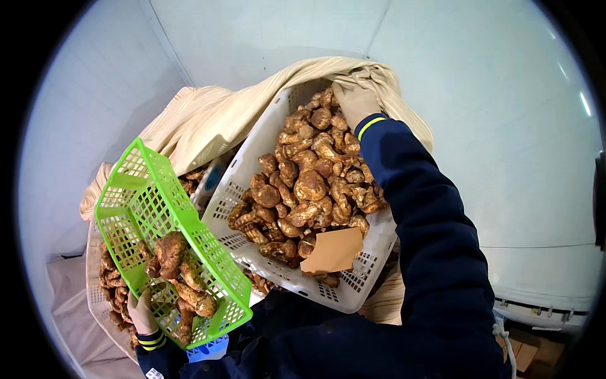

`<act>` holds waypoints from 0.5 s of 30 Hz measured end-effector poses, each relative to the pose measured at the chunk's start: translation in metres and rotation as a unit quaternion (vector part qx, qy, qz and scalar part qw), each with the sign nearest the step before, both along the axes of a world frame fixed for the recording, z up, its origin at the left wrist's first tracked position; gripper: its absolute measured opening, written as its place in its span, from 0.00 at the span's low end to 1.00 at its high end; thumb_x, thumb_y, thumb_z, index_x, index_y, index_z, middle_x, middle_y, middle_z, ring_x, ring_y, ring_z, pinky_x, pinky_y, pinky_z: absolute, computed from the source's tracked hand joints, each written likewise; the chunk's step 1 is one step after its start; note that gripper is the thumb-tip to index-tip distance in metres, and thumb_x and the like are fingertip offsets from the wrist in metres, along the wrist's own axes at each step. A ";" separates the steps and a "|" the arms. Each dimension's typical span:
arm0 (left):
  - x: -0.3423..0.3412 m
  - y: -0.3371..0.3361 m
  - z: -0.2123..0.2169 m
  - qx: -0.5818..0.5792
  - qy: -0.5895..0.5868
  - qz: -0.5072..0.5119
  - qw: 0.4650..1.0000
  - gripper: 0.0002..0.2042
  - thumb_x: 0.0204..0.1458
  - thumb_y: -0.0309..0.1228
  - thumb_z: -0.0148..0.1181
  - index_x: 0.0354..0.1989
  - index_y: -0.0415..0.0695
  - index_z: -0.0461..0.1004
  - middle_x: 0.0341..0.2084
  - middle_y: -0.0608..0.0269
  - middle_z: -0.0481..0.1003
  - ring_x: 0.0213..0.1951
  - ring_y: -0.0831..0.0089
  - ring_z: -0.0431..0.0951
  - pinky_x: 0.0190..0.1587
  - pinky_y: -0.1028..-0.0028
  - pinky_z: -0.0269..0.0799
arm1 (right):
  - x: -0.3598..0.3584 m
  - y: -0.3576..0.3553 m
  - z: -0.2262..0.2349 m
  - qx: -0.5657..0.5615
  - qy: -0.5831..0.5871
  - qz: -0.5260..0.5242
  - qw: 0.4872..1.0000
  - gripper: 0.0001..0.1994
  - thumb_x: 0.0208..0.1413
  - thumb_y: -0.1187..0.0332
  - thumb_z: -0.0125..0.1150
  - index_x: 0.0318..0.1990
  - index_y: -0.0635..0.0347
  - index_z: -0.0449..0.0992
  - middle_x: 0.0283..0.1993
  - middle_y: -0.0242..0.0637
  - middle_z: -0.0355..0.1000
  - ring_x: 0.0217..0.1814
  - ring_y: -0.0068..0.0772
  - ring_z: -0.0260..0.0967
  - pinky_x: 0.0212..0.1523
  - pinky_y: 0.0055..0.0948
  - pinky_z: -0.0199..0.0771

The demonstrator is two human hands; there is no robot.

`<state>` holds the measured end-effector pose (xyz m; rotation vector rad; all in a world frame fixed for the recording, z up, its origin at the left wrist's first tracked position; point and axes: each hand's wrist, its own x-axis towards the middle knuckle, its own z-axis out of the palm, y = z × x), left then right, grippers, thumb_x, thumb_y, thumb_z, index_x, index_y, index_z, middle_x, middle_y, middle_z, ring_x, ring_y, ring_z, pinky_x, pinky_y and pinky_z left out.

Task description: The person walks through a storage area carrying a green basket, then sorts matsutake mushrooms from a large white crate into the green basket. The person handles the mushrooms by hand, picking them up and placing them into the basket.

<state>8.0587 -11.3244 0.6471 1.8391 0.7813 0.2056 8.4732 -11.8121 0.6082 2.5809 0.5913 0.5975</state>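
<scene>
My left hand [142, 313], in a pale glove, grips the near left side of a bright green plastic basket [211, 243]. The basket is tilted, and a few brown, thick-stemmed mushrooms [170, 254] lie at its near end. At the far right corner of a white plastic crate [221, 205], my gloved right hand [356, 101] reaches in beside the mushrooms and the striped cloth; its fingertips are hidden. Brown mushrooms [310, 186] of the same sort heap up inside the crate. A torn piece of tan cardboard [333, 250] rests on them near the front.
Cream striped cloth [208, 120] drapes behind and around the crate. Under the green basket, another pale crate [95, 278] holds more mushrooms. Pale wall panels [492, 126] stand behind. Cardboard boxes [530, 350] sit at the lower right, near a hanging white cord [507, 344].
</scene>
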 end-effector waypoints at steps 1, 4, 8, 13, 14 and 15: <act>0.000 0.001 -0.001 0.004 -0.005 -0.010 1.000 0.16 0.50 0.23 0.51 0.49 0.34 0.69 0.36 0.64 0.74 0.35 0.77 0.71 0.40 0.79 0.65 | 0.004 -0.001 0.000 -0.007 0.000 0.004 1.000 0.21 0.51 0.72 0.50 0.55 0.54 0.67 0.37 0.37 0.75 0.41 0.37 0.72 0.36 0.36 0.74; -0.001 0.005 -0.001 -0.001 0.009 -0.018 1.000 0.16 0.51 0.26 0.53 0.48 0.33 0.70 0.39 0.63 0.74 0.39 0.76 0.71 0.44 0.77 0.65 | 0.008 0.012 0.011 -0.009 0.055 -0.047 0.997 0.18 0.49 0.73 0.53 0.51 0.55 0.70 0.33 0.39 0.76 0.40 0.36 0.74 0.35 0.36 0.74; -0.007 0.006 -0.008 -0.035 -0.011 0.005 0.999 0.16 0.50 0.25 0.52 0.49 0.34 0.70 0.38 0.64 0.74 0.39 0.76 0.71 0.43 0.78 0.64 | -0.019 0.018 0.048 0.193 0.150 -0.026 0.969 0.24 0.43 0.71 0.61 0.53 0.60 0.68 0.49 0.55 0.70 0.52 0.50 0.68 0.53 0.40 0.67; -0.001 0.001 -0.012 -0.048 -0.038 0.003 0.998 0.17 0.50 0.23 0.50 0.50 0.34 0.70 0.39 0.64 0.74 0.38 0.76 0.71 0.43 0.78 0.65 | -0.067 0.002 0.077 0.623 0.348 0.181 0.677 0.26 0.52 0.70 0.58 0.60 0.64 0.61 0.56 0.47 0.66 0.57 0.41 0.64 0.58 0.36 0.64; 0.001 0.003 -0.014 -0.052 -0.042 0.004 0.998 0.17 0.50 0.23 0.50 0.50 0.34 0.70 0.39 0.64 0.74 0.38 0.77 0.71 0.42 0.78 0.65 | -0.077 -0.002 0.080 0.680 0.407 0.204 0.574 0.26 0.54 0.69 0.57 0.61 0.63 0.60 0.56 0.47 0.66 0.57 0.41 0.64 0.58 0.38 0.65; 0.000 0.006 -0.019 -0.057 -0.044 0.005 0.997 0.17 0.50 0.23 0.50 0.50 0.34 0.70 0.38 0.64 0.74 0.38 0.77 0.71 0.42 0.79 0.65 | -0.089 -0.003 0.086 0.727 0.460 0.216 0.462 0.27 0.55 0.68 0.56 0.62 0.62 0.58 0.57 0.47 0.65 0.57 0.41 0.64 0.58 0.39 0.65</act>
